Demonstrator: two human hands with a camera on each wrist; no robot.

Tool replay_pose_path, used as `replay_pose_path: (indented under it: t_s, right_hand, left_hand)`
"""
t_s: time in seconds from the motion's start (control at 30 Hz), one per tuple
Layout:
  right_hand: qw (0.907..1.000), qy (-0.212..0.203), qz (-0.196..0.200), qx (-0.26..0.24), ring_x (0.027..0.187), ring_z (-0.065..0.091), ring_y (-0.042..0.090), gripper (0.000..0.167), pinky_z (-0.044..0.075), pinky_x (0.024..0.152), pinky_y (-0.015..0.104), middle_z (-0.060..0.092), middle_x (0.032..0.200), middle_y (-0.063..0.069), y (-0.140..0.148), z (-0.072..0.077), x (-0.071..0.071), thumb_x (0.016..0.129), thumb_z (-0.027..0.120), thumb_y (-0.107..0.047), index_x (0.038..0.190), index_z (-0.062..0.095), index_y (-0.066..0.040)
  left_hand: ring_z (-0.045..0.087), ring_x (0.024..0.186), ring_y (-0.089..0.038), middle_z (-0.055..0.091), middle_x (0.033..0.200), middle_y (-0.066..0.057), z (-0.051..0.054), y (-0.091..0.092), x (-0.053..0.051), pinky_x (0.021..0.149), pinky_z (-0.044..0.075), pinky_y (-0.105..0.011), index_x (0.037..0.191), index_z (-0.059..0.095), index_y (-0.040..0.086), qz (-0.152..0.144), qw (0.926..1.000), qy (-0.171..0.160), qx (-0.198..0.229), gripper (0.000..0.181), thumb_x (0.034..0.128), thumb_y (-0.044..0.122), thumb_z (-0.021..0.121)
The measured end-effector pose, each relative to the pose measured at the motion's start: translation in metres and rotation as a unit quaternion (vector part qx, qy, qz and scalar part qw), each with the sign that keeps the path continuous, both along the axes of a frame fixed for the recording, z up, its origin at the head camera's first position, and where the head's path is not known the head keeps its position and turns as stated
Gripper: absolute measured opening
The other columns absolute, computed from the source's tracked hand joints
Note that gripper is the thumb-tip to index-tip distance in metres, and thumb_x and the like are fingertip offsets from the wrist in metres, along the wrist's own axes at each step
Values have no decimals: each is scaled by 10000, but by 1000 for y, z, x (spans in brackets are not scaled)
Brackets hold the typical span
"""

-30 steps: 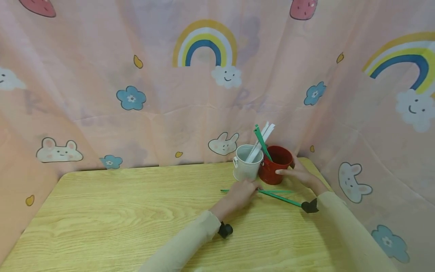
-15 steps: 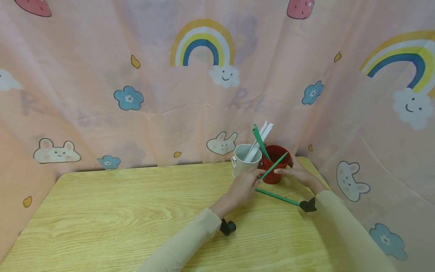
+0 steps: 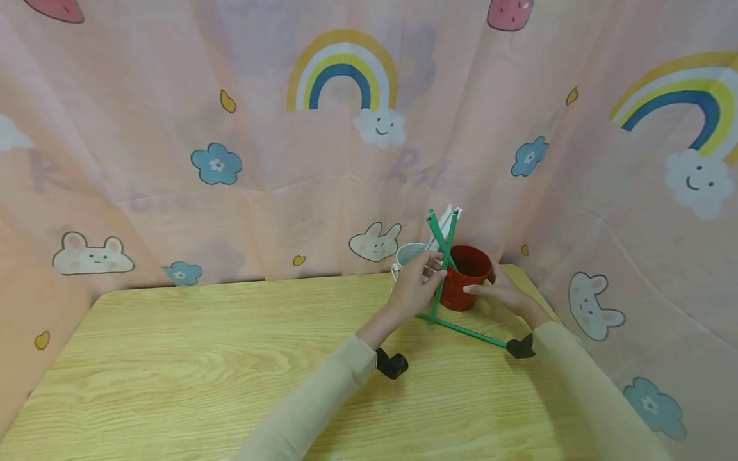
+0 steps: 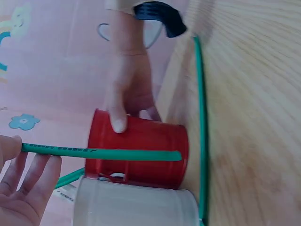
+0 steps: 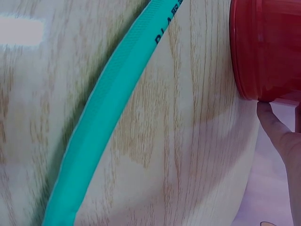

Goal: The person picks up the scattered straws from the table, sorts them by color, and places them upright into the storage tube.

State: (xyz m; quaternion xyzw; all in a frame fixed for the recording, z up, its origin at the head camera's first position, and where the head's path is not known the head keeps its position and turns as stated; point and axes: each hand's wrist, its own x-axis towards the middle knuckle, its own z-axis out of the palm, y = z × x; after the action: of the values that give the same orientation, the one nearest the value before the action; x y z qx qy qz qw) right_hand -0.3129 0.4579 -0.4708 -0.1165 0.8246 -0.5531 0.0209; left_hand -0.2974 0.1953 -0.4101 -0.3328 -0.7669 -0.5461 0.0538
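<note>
My left hand (image 3: 412, 285) pinches a green wrapped straw (image 3: 439, 298) between thumb and fingers, near its upper end. The straw stands nearly upright in front of the buckets; printed lettering shows on it in the left wrist view. My right hand (image 3: 510, 294) holds the red bucket (image 3: 461, 291) by its right side, thumb on the near wall. Green wrapping (image 3: 436, 229) leans out of the red bucket toward the left. Touching or close beside it, the white bucket (image 4: 136, 205) holds white wrapped straws (image 3: 445, 222) and is partly hidden by my left hand.
Another green wrapped straw (image 3: 469, 331) lies on the wooden table (image 3: 230, 358) before the buckets, its right end near the black camera mount (image 3: 521, 346) on my right wrist. A patterned pink curtain (image 3: 277, 153) hangs behind the table and along its right side.
My left hand has picked up one green straw from the table, lifted it and turned it from slanting right to nearly upright. My right hand stays on the red bucket.
</note>
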Motion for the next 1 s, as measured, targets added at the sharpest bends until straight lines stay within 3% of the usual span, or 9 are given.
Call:
replay_pose_path:
  t_s: [0.17, 0.3, 0.47, 0.73, 0.83, 1.0]
  right_hand:
    - [10000, 31, 9, 17, 1400, 233, 368, 774, 219, 1104, 633, 357, 1452, 86, 0, 1, 1, 879, 659, -71, 1495, 191, -89]
    - [10000, 50, 2, 62, 1366, 294, 278, 766, 244, 1097, 618, 379, 1434, 44, 2, 0, 2, 880, 658, -72, 1493, 198, -93]
    - [10000, 62, 64, -15, 1329, 317, 146, 764, 235, 1107, 593, 377, 1435, 32, 3, -1, 0, 883, 653, -60, 1496, 200, -105]
    - [10000, 21, 97, 14, 1422, 205, 378, 797, 190, 1113, 653, 313, 1495, 136, 1, 1, 0, 873, 674, -87, 1505, 191, -128]
    - [10000, -41, 58, 26, 1437, 174, 396, 808, 190, 1118, 648, 278, 1520, 161, 2, 1, 0, 874, 673, -98, 1510, 177, -131]
    - [9999, -119, 23, 63, 1428, 194, 386, 817, 218, 1117, 624, 274, 1522, 170, 3, 0, 0, 879, 672, -108, 1514, 158, -127]
  left_hand:
    - [635, 887, -189, 654, 1057, -127, 8, 2, -4, 690, 526, -155, 1249, 550, 28, -13, 9990, -357, 286, 294, 972, 128, 559]
    - [641, 887, -194, 635, 1084, -140, 13, 7, -6, 675, 550, -178, 1270, 518, 21, -66, 9946, -668, 788, 315, 978, 137, 550]
    - [644, 931, -269, 599, 1109, -179, 25, 13, -8, 712, 578, -250, 1264, 484, 1, 37, 9870, -723, 1438, 307, 980, 106, 536]
    - [625, 915, -444, 546, 1064, -325, 54, 11, 1, 775, 574, -475, 1186, 464, -146, 261, 9708, -585, 2313, 267, 937, -63, 517]
    - [622, 925, -441, 544, 1072, -321, 52, 14, -3, 790, 572, -469, 1197, 467, -135, 331, 9656, -633, 2502, 273, 938, -61, 517]
    - [632, 943, -402, 551, 1092, -291, 34, 24, -18, 801, 582, -408, 1212, 472, -91, 402, 9609, -660, 2660, 280, 948, -19, 535]
